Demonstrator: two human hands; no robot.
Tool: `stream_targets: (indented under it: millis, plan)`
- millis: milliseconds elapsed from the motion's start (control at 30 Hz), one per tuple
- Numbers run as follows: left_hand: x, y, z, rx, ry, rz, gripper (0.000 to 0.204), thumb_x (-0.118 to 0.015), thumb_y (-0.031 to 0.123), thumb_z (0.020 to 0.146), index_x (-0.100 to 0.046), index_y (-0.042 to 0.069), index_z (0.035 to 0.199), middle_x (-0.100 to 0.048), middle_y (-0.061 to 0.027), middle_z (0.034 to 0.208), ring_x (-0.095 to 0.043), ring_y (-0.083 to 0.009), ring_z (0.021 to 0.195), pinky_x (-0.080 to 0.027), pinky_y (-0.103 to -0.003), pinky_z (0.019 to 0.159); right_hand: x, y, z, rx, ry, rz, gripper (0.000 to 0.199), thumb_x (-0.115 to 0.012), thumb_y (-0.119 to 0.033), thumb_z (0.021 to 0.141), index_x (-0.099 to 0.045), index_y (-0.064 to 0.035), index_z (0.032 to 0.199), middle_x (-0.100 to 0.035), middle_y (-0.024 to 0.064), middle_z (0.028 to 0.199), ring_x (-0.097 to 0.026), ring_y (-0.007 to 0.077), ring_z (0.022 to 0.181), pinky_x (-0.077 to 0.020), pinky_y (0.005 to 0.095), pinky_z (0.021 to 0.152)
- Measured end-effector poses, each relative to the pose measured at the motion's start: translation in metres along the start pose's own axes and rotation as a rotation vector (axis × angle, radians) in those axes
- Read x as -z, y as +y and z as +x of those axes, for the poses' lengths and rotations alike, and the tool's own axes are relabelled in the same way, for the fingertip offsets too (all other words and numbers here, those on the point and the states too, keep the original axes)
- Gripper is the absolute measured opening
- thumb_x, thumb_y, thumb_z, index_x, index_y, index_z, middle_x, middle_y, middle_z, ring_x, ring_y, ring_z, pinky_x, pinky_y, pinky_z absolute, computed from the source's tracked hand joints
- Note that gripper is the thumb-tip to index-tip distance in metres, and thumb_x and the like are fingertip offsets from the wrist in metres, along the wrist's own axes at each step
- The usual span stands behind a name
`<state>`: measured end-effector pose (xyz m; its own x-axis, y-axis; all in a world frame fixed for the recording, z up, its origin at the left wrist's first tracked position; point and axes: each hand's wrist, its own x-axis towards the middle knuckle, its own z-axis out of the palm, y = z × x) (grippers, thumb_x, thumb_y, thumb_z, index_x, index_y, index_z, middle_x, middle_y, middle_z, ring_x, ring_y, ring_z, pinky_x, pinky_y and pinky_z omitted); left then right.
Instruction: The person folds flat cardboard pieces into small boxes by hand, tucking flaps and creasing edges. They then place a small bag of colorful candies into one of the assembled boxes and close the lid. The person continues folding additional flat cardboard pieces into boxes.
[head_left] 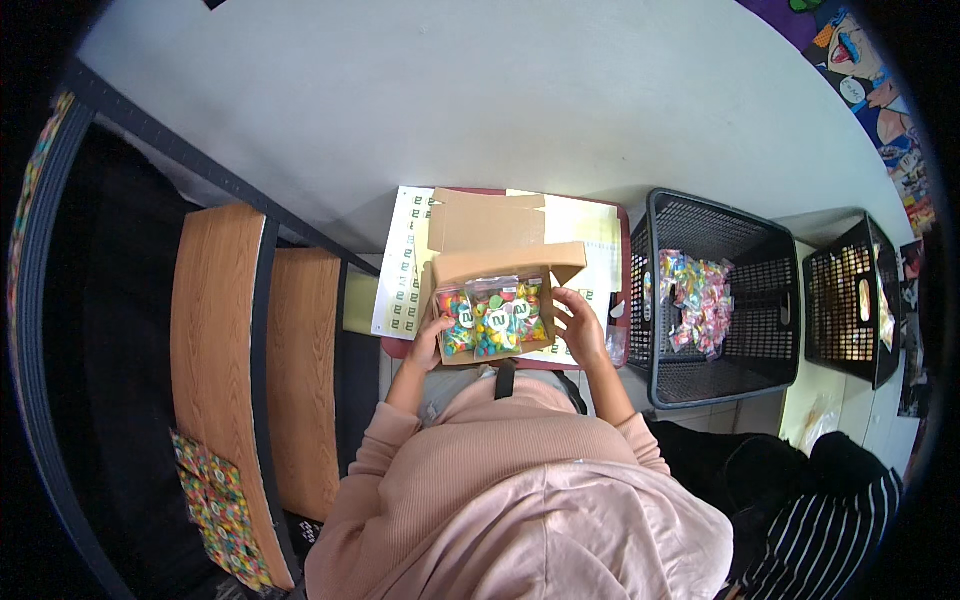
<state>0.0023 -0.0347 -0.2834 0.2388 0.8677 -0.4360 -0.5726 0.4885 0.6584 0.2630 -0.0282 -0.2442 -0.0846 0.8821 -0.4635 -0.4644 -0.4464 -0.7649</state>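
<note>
An open cardboard box is in front of me at the near edge of the table, its flaps raised on the far side. Inside stand several clear bags of colourful candies with round white labels. My left hand grips the box at its left side, the thumb over the edge by the leftmost bag. At the box's right side is my right hand, fingers apart and holding nothing.
Sheets of labels lie on the red-edged table. To the right, a black plastic crate holds small pink and multicoloured packets; a second crate is beyond it. Wooden shelves are on the left, with candy bags on one.
</note>
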Motion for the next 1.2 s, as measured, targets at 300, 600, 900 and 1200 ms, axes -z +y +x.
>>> stream_targets:
  millis: [300,600,900,1200]
  plan:
    - [0.076,-0.033,0.088,0.179,-0.011,0.359,0.056,-0.051,0.017,0.069,-0.033,0.003,0.12,-0.042,-0.0091,0.113,-0.044,-0.0186,0.098,-0.038,-0.032,0.082,0.01,0.014,0.073,-0.034,0.223,-0.071,0.069,-0.03,-0.064,0.078,-0.032,-0.0142,0.126,-0.034,0.012,0.125,-0.033,0.0291,0.114,-0.0308,0.049,0.088]
    - [0.04,0.022,0.071,-0.598,0.193,1.1,0.088,-0.065,0.014,0.062,-0.012,0.006,0.131,-0.026,-0.0175,0.125,-0.035,-0.0299,0.108,-0.035,-0.038,0.086,0.004,0.002,0.085,0.027,0.032,-0.384,0.062,-0.03,-0.055,0.083,-0.035,-0.0097,0.125,-0.031,0.0161,0.128,-0.025,0.0295,0.121,-0.0223,0.0509,0.094]
    - [-0.01,0.071,0.049,-0.553,-0.048,1.255,0.055,-0.048,-0.009,0.067,-0.037,0.006,0.119,-0.045,-0.013,0.117,-0.043,-0.0266,0.11,-0.037,-0.034,0.09,-0.022,-0.014,0.048,0.409,-0.048,-0.938,0.036,-0.055,-0.032,0.079,-0.055,-0.0021,0.1,-0.052,0.0136,0.099,-0.051,0.0247,0.093,-0.041,0.0326,0.08]
    - [0.015,0.035,0.019,-0.71,-0.097,1.412,0.041,-0.048,-0.01,0.066,-0.046,0.003,0.105,-0.047,-0.0139,0.113,-0.043,-0.0275,0.109,-0.035,-0.035,0.092,0.001,0.031,0.021,0.386,0.042,-0.925,0.03,-0.057,-0.026,0.078,-0.056,-0.004,0.098,-0.049,0.0142,0.101,-0.048,0.0262,0.097,-0.0437,0.0311,0.077]
